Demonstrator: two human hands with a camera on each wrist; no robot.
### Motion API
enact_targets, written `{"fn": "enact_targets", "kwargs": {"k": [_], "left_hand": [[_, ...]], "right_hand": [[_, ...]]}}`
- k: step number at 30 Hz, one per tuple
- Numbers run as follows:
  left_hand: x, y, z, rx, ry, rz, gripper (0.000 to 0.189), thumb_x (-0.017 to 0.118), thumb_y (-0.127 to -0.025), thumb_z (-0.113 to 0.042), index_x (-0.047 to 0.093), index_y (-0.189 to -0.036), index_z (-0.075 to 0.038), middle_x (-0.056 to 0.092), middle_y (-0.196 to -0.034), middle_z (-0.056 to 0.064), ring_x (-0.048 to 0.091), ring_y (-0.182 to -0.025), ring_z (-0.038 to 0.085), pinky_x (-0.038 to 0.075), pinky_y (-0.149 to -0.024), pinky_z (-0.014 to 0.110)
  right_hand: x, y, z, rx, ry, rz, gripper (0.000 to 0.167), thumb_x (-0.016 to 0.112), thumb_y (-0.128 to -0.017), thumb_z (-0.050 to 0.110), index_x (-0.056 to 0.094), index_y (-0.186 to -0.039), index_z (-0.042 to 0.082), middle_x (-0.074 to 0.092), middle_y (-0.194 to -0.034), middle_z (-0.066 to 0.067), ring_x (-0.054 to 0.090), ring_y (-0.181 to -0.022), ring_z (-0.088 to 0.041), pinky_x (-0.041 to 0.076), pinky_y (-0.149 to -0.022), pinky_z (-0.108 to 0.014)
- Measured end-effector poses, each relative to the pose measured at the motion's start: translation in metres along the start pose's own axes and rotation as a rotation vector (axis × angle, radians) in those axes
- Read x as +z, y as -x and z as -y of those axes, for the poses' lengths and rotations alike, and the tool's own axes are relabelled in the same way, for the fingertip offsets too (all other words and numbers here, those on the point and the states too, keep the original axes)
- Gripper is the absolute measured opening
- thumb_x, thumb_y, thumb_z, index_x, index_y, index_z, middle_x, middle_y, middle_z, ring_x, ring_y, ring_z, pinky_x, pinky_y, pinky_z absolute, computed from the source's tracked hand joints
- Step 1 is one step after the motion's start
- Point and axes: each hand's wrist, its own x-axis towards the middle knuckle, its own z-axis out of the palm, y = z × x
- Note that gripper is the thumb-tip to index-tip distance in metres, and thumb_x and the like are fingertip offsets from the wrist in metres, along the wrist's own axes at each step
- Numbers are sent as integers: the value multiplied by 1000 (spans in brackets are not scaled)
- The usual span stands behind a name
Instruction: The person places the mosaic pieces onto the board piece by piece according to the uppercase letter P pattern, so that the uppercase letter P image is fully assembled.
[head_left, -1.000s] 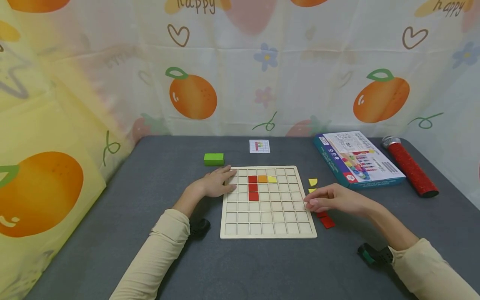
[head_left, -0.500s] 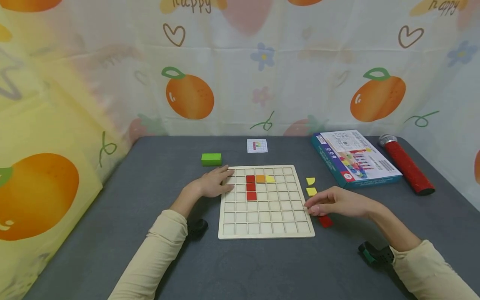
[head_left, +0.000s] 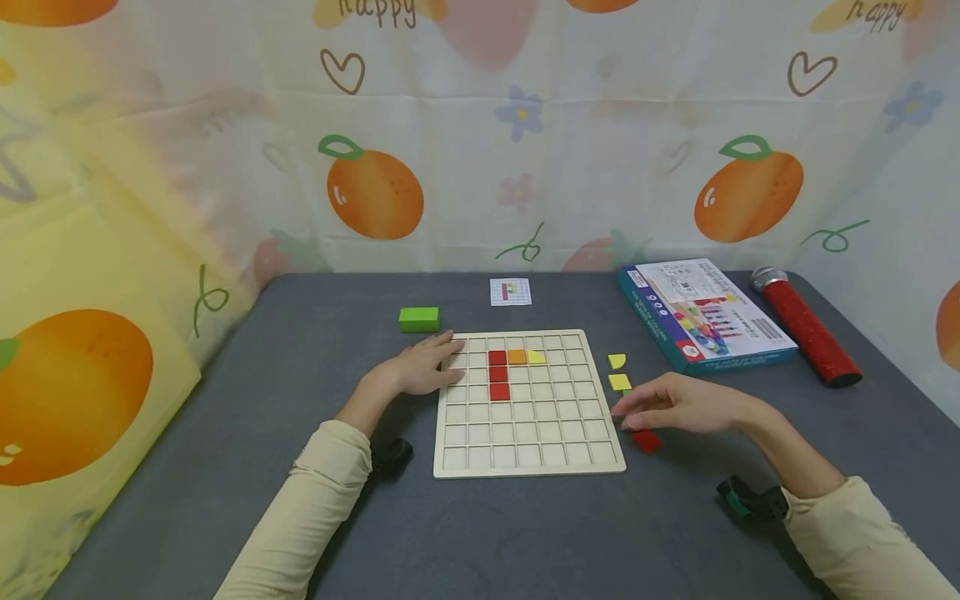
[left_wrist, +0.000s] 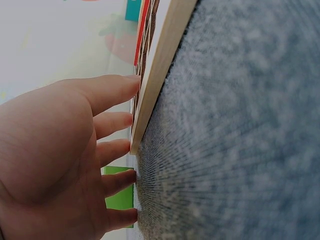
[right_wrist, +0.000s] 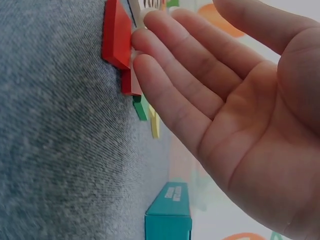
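A pale wooden grid board [head_left: 523,435] lies on the dark table. Several square tiles sit in its cells: red tiles [head_left: 498,392] in a column, an orange tile [head_left: 517,357] and a yellow tile [head_left: 536,357] beside the top one. My left hand [head_left: 416,367] rests with spread fingers on the board's left edge. Beside the right edge, my right hand [head_left: 682,404] hovers over loose pieces, its fingers nearly straight; nothing shows in its grasp. Near its fingertips are red tiles [right_wrist: 116,35], a green piece [right_wrist: 141,107] and yellow pieces [head_left: 619,382]. Whether the fingertips touch anything is unclear.
A green block [head_left: 419,320] stands behind the board's left corner. Farther back lies a small pattern card [head_left: 510,292]. At the right are a flat game box [head_left: 708,312] and a red microphone [head_left: 810,329]. A printed curtain [head_left: 450,125] hangs behind the table.
The whole view has shifted slightly, so things appear a little farther left. My right hand has moved slightly right relative to the board; the left hand keeps its place on the edge.
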Motion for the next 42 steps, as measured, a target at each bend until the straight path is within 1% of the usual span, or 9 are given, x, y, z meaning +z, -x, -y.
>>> {"fn": "enact_targets", "kwargs": {"k": [3, 5, 11, 16, 20, 26, 31, 36, 42], "left_hand": [[0, 0, -1, -1, 2, 0, 60, 46, -101, -32, 27, -150, -3, 15, -155, 22, 13, -141, 39, 15, -108, 60], [0, 0, -1, -3, 4, 0, 60, 46, -101, -32, 27, -150, -3, 15, -155, 22, 13, -141, 39, 15, -108, 59], [1, 1, -1, -4, 7, 4, 60, 46, -102, -32, 26, -151, -4, 14, -155, 21, 13, -141, 39, 15, -108, 59], [0, 1, -2, 5, 1, -2, 60, 46, -101, -31, 27, -150, -3, 15, -155, 22, 14, -141, 40, 15, -108, 59], [0, 2, -2, -1, 2, -1, 60, 46, -102, -32, 27, -150, -3, 15, -155, 22, 13, -141, 39, 15, -108, 59], [0, 1, -3, -10, 4, 0, 60, 45, -102, -32, 26, -151, -3, 14, -155, 22, 13, -141, 39, 14, -108, 59], [0, 1, -2, -10, 3, -3, 60, 46, -101, -32, 26, -151, -4, 14, -155, 21, 13, -141, 39, 15, -108, 59], [0, 0, -2, -7, -1, -4, 60, 46, -101, -32, 27, -151, -4, 14, -155, 21, 13, -141, 39, 15, -107, 60], [0, 1, -2, -15, 4, 2, 61, 46, -101, -32, 26, -151, -4, 14, -155, 21, 13, -141, 38, 14, -108, 59]], "right_hand": [[-1, 2, -1, 0, 2, 6, 32, 56, -98, 20, 61, -126, 4, 63, -116, -6, 55, -100, -19, 46, -85, -28], [-2, 2, -2, -14, -1, 15, 32, 56, -98, 18, 60, -126, 2, 64, -113, -7, 57, -97, -19, 47, -84, -27], [-2, 3, -3, -77, -19, 59, 32, 57, -97, 12, 57, -126, -2, 66, -104, -10, 61, -90, -21, 50, -80, -27], [-2, 3, -2, -100, -22, 88, 35, 61, -92, 2, 55, -127, -3, 64, -104, -9, 60, -91, -22, 50, -83, -28], [-1, 4, 1, -94, 23, 103, 41, 63, -87, -6, 55, -127, 0, 61, -104, -6, 58, -95, -24, 49, -87, -31], [3, 3, 7, -55, 133, 81, 49, 64, -81, -11, 58, -126, 7, 56, -103, -1, 54, -96, -20, 47, -88, -33], [7, 2, 9, -21, 184, 54, 52, 65, -79, -12, 59, -125, 11, 55, -102, 1, 52, -95, -18, 47, -86, -33], [9, 0, 10, -17, 183, 39, 52, 66, -79, -13, 60, -124, 11, 55, -100, 1, 50, -93, -19, 47, -84, -33], [11, -3, 11, -20, 167, 19, 49, 68, -79, -9, 60, -124, 10, 54, -97, 0, 50, -91, -19, 48, -83, -33]]}}
